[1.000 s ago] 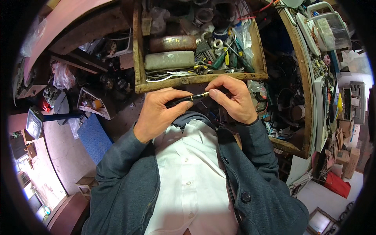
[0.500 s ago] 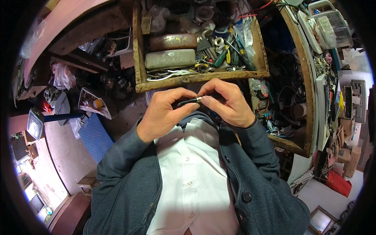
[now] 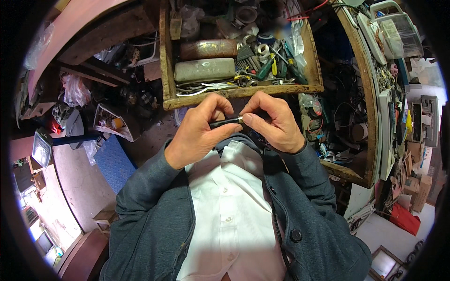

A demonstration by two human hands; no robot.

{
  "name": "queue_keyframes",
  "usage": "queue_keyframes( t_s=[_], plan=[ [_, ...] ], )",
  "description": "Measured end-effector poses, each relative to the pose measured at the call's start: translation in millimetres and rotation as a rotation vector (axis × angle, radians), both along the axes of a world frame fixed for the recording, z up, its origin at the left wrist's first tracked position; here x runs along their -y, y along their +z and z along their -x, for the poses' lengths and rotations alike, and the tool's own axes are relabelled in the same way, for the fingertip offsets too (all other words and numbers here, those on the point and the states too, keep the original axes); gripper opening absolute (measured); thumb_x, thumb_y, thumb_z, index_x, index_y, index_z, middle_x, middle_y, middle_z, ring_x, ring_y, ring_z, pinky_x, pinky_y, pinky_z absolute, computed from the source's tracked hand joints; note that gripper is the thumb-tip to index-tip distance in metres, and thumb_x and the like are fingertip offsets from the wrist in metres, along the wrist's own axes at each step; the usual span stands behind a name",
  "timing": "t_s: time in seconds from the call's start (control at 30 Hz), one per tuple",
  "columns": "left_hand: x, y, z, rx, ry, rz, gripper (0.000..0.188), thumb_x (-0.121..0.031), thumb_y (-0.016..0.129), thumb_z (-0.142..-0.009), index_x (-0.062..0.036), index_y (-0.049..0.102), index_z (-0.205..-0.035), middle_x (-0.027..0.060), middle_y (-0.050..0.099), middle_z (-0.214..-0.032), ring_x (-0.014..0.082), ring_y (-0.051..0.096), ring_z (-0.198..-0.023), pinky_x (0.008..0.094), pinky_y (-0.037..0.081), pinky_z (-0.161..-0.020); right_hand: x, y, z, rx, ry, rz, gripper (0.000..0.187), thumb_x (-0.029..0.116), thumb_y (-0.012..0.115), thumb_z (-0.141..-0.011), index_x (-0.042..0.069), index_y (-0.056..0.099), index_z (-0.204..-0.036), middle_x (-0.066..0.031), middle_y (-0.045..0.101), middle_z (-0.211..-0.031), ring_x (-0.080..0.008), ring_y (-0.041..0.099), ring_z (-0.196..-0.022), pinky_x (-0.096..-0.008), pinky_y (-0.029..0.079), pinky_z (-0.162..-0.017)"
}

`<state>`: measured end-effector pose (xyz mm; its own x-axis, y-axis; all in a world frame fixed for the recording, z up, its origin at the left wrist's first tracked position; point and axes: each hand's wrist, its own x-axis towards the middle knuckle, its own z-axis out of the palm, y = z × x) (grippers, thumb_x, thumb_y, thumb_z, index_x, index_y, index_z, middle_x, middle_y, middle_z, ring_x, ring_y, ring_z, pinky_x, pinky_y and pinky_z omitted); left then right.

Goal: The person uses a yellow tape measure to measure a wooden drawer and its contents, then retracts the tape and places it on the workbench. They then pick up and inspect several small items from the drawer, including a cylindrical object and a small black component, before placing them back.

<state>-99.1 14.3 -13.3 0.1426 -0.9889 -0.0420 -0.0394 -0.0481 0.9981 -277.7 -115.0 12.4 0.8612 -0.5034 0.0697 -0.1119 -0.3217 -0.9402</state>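
Between my hands, in front of my chest, lies a slim black rod with a shiny metal end. My left hand is closed on its black body, with the thumb along the near side and the index finger arched above. Thumb and index finger of my right hand pinch the metal end. Its exact kind is too small to tell, and my fingers cover part of it. Just beyond my hands is the front edge of an open wooden drawer.
In the drawer lie two long blocks, one grey-green and one brown, green-handled screwdrivers and silver pliers. A wooden bin with wires and parts stands right. A white box and a blue plate sit left.
My left index finger has lifted off the rod and curled back, so more of the black body shows. My right hand keeps its pinch at the metal end.
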Motion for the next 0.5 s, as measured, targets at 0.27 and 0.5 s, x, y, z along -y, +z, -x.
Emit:
queue_keyframes(
  t_s=[0.27, 0.5],
  plan=[
    [2, -8, 3, -0.008, 0.002, 0.022, 0.028, -0.009, 0.079, -0.086, -0.003, 0.057, -0.102, -0.001, 0.05, -0.076, 0.0052, 0.042, -0.068, 0.0229, 0.036, -0.057, -4, -3, 1, 0.002, -0.008, -0.001, 0.014, 0.011, 0.067, -0.09, -0.002, 0.064, -0.09, -0.0093, 0.065, -0.077, -0.0165, 0.062, -0.067, -0.03, 0.049, -0.061],
    [5, 9, 4, 0.125, -0.015, 0.042, 0.023, 0.0, 0.075, -0.085, 0.0001, 0.058, -0.1, 0.0037, 0.062, -0.083, 0.007, 0.056, -0.075, 0.0238, 0.047, -0.067, 1, -1, 11, 0.04, 0.061, 0.211, 0.017, 0.015, 0.068, -0.091, 0.001, 0.067, -0.1, -0.0155, 0.068, -0.089, -0.0323, 0.068, -0.081, -0.038, 0.054, -0.072]
  ],
)
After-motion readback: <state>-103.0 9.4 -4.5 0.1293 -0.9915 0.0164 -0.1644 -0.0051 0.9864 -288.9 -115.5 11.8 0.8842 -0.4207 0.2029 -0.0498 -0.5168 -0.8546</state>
